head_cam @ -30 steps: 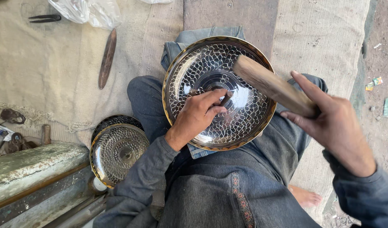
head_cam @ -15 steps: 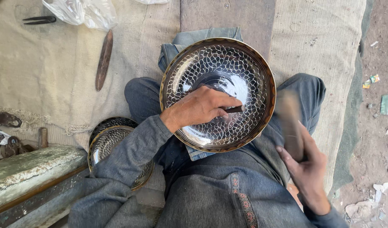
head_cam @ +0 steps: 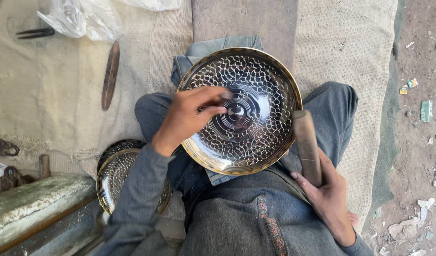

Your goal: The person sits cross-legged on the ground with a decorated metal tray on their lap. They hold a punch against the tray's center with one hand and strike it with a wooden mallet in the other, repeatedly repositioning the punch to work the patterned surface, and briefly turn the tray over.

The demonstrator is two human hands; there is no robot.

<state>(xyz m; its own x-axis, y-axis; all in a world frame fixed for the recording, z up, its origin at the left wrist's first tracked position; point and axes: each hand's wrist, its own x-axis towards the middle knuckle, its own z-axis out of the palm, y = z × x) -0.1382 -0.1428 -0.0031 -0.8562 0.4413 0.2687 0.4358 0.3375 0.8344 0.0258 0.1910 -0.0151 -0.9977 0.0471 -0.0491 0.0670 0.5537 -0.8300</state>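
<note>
A round metal plate (head_cam: 256, 137) with a hammered scale pattern and concentric rings at its centre rests on my lap. My left hand (head_cam: 187, 118) lies over the plate's left part, its fingertips pinched on a small dark tool near the centre. My right hand (head_cam: 329, 199) sits low by my right thigh, closed around the lower end of a wooden mallet (head_cam: 307, 144) that stands upright beside the plate's right rim.
Two similar patterned plates (head_cam: 118, 178) are stacked on the cloth at my left. A dark flat wooden tool (head_cam: 110, 76), black shears (head_cam: 35, 33) and a clear plastic bag (head_cam: 83, 19) lie on the burlap mat. A worn stone block (head_cam: 33, 208) sits at lower left.
My right hand has swung the mallet down from over the plate's upper right to beside my right thigh. My left hand has stayed on the plate, fingers shifting toward the centre.
</note>
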